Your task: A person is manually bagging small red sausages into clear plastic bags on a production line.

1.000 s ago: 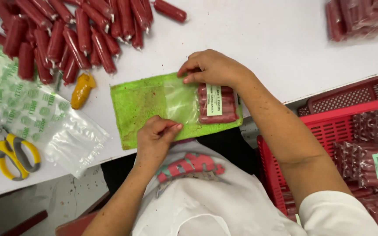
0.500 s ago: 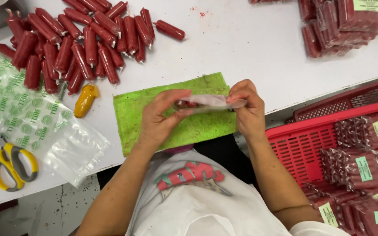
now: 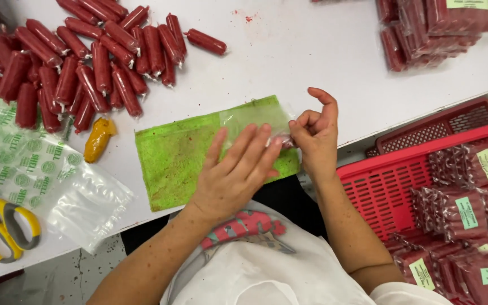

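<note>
Since the earlier frames the filled pack seen on the green mat has gone from between the hands, and the hands have shifted. A clear bag [image 3: 255, 121] now lies flat across the right part of the mat [image 3: 176, 155], apparently empty; its far edge is hard to trace against the white table [image 3: 289, 62].

Left hand [image 3: 235, 172]: laid palm down on the bag and mat, fingers straight and slightly spread, pressing flat and gripping nothing.

Right hand [image 3: 314, 138]: at the bag's right end, thumb and fingertips pinched narrow on the film, index finger raised and curled clear. What lies inside the pinch is too small to tell.

Judgement: one packing cycle appears closed and another opened, with the bag being smoothed and its mouth parted. None of the loose red sausages [image 3: 86, 62] is in either hand; that pile lies well apart at the upper left of the table.

Surroundings: a yellow-orange object [image 3: 98, 138] lies just beside the mat's left edge. Printed bags [image 3: 12, 152] are spread at the left, with clear bags [image 3: 88, 209] beside them near the table's front edge. Yellow-handled scissors [image 3: 4, 229] rest at the lower left. Sealed, labelled packs [image 3: 464, 203] fill the red crate [image 3: 379, 192] to the person's right, beside the table, and more packs [image 3: 436, 28] are stacked on the table at the upper right.
</note>
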